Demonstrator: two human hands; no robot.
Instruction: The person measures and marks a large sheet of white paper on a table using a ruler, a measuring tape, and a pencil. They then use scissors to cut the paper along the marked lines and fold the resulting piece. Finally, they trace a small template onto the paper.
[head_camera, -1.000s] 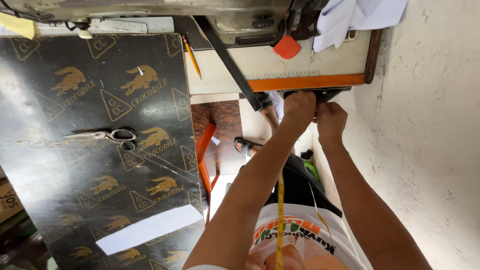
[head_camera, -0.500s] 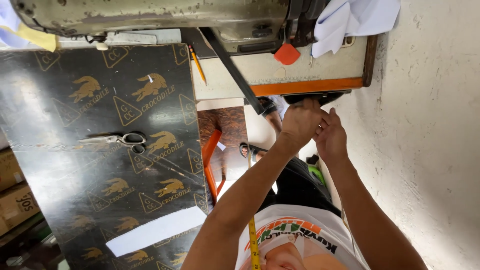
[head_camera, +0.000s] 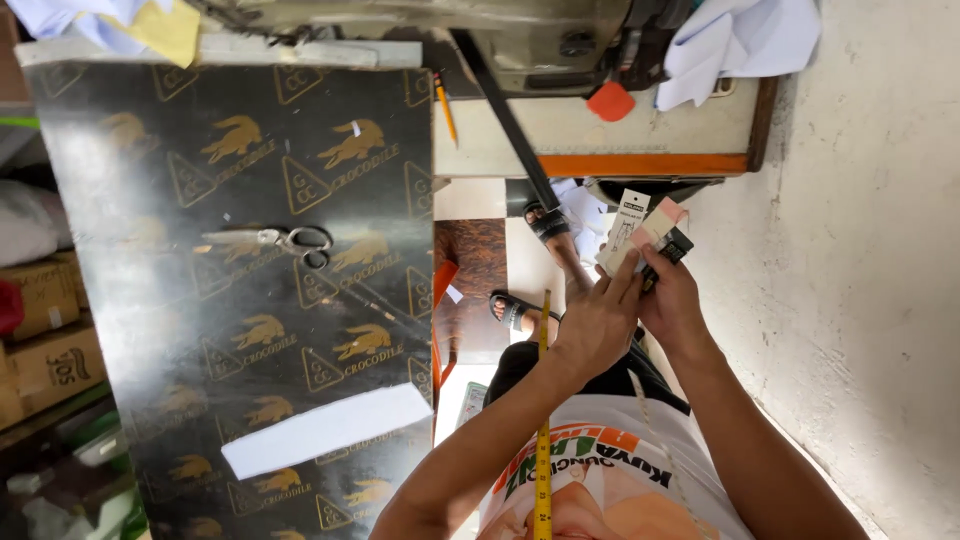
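Note:
My left hand (head_camera: 598, 322) and my right hand (head_camera: 672, 300) are together above my lap, next to the wall. Between them they hold a small stack of cards (head_camera: 640, 228): a white tag, a pink card and a black piece at the right. The left fingers press on the front of the stack and the right hand grips it from the side. A yellow measuring tape (head_camera: 543, 430) hangs down my chest. My sandalled feet (head_camera: 548, 222) show on the floor below.
A black printed table top (head_camera: 200, 330) fills the left, with scissors (head_camera: 272, 240) and a white paper strip (head_camera: 325, 430) on it. A sewing machine (head_camera: 540, 40), a pencil (head_camera: 445, 110) and white cloth (head_camera: 735, 40) lie at the top. Cardboard boxes (head_camera: 50, 340) stand far left.
Both hands have come back from under the sewing table's edge toward me and now hold the small stack of cards. The view has shifted a little.

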